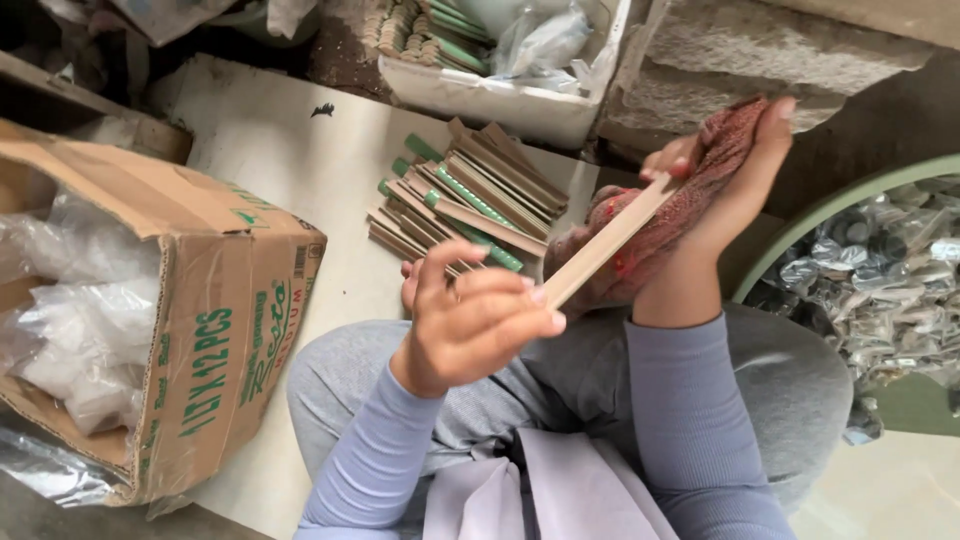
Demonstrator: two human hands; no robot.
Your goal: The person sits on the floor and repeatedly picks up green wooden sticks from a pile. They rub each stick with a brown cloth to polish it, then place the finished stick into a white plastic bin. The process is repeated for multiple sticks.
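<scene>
Head view, one item in hand: long flat tan carton [612, 240], pinched at its near end by the left hand [470, 325], far end pressed against a reddish cloth [690, 190] clasped in the right hand [735, 165]. Beyond the knees: stack of like cartons [470, 205], some green-ended, on white board [270, 150]. Left: open cardboard box [215, 320] of plastic bags.

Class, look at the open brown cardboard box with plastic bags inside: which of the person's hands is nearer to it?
Left. The left hand grips the lower end of a long flat tan strip, closer to the cardboard box. The right hand, holding a reddish cloth, is farther away.
</scene>
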